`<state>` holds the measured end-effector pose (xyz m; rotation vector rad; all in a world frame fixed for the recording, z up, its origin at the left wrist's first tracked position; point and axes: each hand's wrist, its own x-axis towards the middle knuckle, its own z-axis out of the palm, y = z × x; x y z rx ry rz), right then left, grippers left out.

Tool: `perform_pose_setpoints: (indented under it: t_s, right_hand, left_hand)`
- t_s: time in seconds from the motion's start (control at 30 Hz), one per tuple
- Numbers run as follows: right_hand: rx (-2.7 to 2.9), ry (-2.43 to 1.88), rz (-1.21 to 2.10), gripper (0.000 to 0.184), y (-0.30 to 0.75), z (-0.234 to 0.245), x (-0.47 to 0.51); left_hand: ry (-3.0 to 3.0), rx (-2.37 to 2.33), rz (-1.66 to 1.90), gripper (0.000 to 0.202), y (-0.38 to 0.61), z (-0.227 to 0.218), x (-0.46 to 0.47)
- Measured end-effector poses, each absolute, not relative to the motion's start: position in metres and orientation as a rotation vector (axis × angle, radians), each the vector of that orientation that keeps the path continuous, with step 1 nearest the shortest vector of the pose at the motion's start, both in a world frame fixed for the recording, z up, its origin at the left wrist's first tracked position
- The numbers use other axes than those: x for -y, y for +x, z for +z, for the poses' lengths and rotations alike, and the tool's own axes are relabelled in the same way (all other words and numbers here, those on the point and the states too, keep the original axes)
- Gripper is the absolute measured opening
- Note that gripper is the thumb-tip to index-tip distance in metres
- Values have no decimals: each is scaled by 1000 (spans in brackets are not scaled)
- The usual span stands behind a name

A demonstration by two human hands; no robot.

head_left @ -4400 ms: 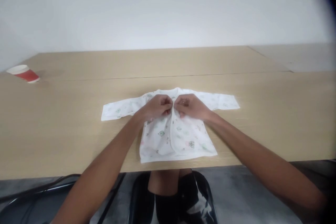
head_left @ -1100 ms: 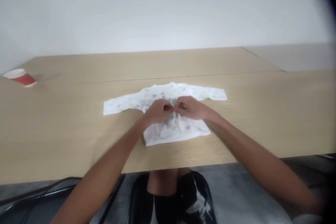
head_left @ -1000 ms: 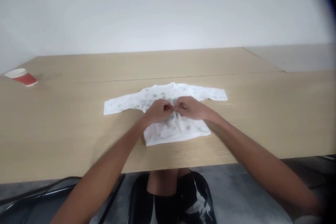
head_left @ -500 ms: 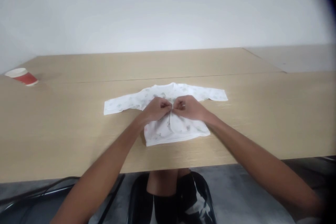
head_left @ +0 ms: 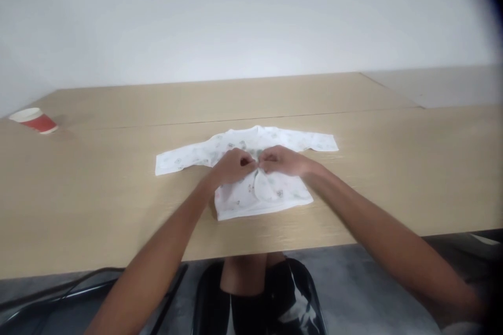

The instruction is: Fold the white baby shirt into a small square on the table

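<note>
A small white long-sleeved baby shirt (head_left: 275,191) with a faint print lies on the table, its sleeves spread to both sides and its hem toward me. My left hand (head_left: 236,164) pinches the left edge of the front opening, mid-chest. From the other side, my right hand (head_left: 281,160) pinches the right edge at the same spot. The fingertips of both hands almost meet, and the cloth between them is slightly raised. Whatever fastener may be there is hidden by the fingers.
The light wooden table (head_left: 98,193) reaches back to a white wall (head_left: 251,21). A red and white paper cup (head_left: 39,121) stands at the far left. Below the front edge are a dark chair (head_left: 51,306) on the left and my seat (head_left: 204,298).
Both hands stay pinched at the middle of the shirt with only slight finger movement. The view has shifted a little. The shirt lies as before.
</note>
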<state>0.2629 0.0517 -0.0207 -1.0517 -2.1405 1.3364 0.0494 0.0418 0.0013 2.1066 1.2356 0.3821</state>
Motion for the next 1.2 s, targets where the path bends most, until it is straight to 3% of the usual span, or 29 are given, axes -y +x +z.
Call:
perform_pose_setpoints:
  t_s: [0.23,0.37,0.5,0.63,0.83,0.97,1.07,1.2]
  right_hand:
    - [2335,-1006,636,9,260,-29,-51]
    - [2361,-1071,471,10,253,-38,-50]
    - [2445,-1001,425,11,252,-31,-48]
    - [2421,-970,483,11,276,-5,-25]
    - [2495,-1075,453,25,322,-4,48]
    - [2461,-1063,353,17,332,-17,64]
    - [2393,-1029,330,24,333,-21,65]
    - [2260,-1071,300,18,338,-28,77]
  left_hand:
    - [2266,-1253,449,5,45,-12,-42]
    - [2354,-1277,594,15,44,-18,-46]
    - [2468,-1192,597,8,45,-4,-41]
    - [2408,-1104,259,10,35,18,-9]
    - [2364,-1185,120,17,-6,14,49]
    - [2366,-1226,175,28,-16,11,58]
    - [2388,-1210,352,25,-17,15,58]
    - [2385,-1217,520,21,-24,14,70]
